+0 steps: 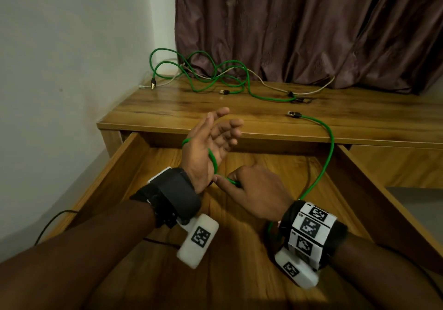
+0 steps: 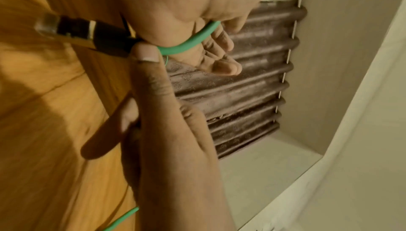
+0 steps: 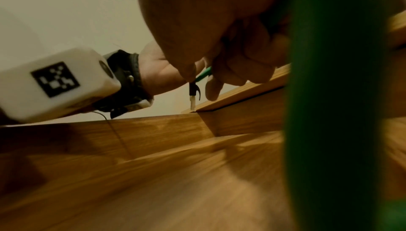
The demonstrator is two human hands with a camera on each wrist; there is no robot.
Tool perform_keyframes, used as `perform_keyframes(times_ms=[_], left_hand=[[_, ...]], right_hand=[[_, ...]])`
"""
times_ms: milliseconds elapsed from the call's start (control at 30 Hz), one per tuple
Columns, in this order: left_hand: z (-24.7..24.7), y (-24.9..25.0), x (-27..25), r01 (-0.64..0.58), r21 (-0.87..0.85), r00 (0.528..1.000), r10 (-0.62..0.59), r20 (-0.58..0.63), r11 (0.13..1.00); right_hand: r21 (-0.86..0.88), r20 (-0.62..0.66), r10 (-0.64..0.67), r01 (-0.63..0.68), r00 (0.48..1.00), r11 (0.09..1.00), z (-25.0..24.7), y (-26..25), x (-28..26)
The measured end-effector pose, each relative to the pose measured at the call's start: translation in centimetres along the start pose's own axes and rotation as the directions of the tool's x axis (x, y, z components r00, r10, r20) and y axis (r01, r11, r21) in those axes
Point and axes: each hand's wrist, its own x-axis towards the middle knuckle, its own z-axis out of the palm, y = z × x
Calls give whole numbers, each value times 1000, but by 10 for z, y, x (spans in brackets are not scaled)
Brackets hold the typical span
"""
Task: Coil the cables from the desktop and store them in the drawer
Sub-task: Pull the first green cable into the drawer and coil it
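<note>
**Looping a green cable over the open drawer**

Wrapping the left hand (image 1: 211, 139), its fingers straight, the green cable (image 1: 328, 146) is pinched, seemingly near its plug (image 2: 72, 29), by the right hand (image 1: 254, 187); it trails from the desktop (image 1: 167, 108) above the drawer (image 1: 263, 161).

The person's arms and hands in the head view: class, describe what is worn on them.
Both forearms are bare, with no sleeves. The left wrist wears a black band with a white box bearing a square black marker. The right wrist wears a black band ringed with white marker panels, plus a marked white box.
</note>
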Motion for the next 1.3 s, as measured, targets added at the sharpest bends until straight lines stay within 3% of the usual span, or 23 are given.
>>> perform_keyframes(times_ms=[67, 267, 400, 500, 567, 667, 767, 833, 867, 967, 1067, 1133, 1167, 1233, 1300], left_hand=[[-3, 1, 4, -46, -35, 998, 45, -39, 998], [-4, -13, 1, -147, 225, 988, 154, -10, 963], [-4, -15, -6, -100, 441, 993, 65, 93, 892], [-9, -18, -10, -238, 722, 960, 46, 275, 649], [-16, -20, -10, -327, 814, 939, 68, 337, 480], [-22, -19, -6, -258, 899, 966, 76, 247, 355], [-26, -19, -7, -162, 960, 982, -59, 180, 228], [-25, -22, -8, -202, 976, 968, -133, 211, 81], [-23, -23, -9, -220, 974, 963, -145, 226, 55], [-16, -19, -9, -126, 985, 965, -214, 150, 122], [-12, -14, -12, -86, 967, 907, -383, 175, 239], [-13, -12, -16, -12, 938, 824, -528, 206, 347], [-15, -12, -17, 83, 913, 778, -599, 191, 399], [-16, -9, -22, 226, 863, 666, -718, 201, 451], [-10, -5, -28, 149, 886, 567, -772, 288, 439]], right_hand=[[2, -20, -8, 8, 1000, 1000, -3, -1, 2], [-106, -30, -31, 28, 999, 994, -3, -4, 2], [-122, -4, -52, 52, 999, 991, -5, -3, 1], [-57, 30, -119, 120, 993, 991, -13, -1, 4], [-72, 60, -125, 129, 990, 989, -20, 2, 7], [-165, 85, -37, 50, 996, 985, -37, 9, 7], [-240, 24, 51, -44, 998, 970, -51, 14, 7], [-277, -34, 58, -66, 998, 959, -56, 13, 7], [-288, -53, 62, -75, 997, 955, -59, 12, 7], [-342, -130, 43, -85, 991, 936, -67, 11, 4], [-402, -198, -44, -40, 979, 915, -71, 7, 0], [-408, -192, -161, 70, 968, 910, -70, 7, -4], [-399, -198, -233, 139, 952, 907, -69, 9, -4], [-359, -270, -366, 260, 891, 896, -64, 13, -4], [-338, -367, -435, 318, 822, 886, -59, 16, -2]])
